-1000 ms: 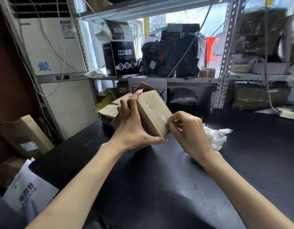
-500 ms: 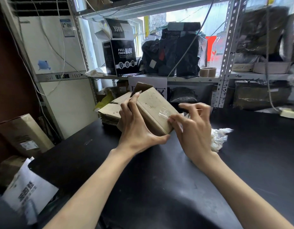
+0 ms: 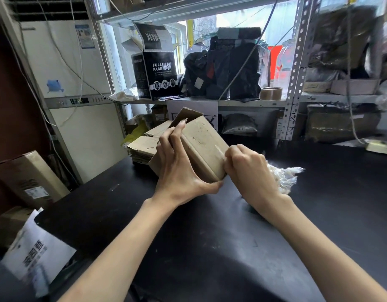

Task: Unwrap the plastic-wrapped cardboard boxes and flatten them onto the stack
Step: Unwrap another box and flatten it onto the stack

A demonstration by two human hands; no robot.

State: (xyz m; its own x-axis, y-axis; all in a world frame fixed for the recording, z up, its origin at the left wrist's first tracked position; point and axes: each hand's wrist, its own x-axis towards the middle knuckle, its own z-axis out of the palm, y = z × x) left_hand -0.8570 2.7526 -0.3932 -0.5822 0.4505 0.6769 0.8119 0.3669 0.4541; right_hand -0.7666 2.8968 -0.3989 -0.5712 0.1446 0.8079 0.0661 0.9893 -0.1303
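Holding cardboard box (image 3: pixel 202 147) tilted above black table (image 3: pixel 188 247): left hand (image 3: pixel 179 173) grasping its near side, thumb under. Right hand (image 3: pixel 250 171) clenched at box's right edge, pinching plastic film (image 3: pixel 219 151). Flattened-box stack (image 3: pixel 142 149) just behind; crumpled wrap (image 3: pixel 285 178) beside right hand.

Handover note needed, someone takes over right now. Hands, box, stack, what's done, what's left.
Left hand: grips the cardboard box, tilted over the black table.
Right hand: fingers curled at the box's right edge, apparently pinching plastic film on it.
Stack of flattened boxes: behind the left hand, toward the table's far side.
Done: a wad of removed wrap lies on the table behind the right hand; the box's top flap is open.
Left: peel off the remaining film, flatten this box, lay it on the stack.
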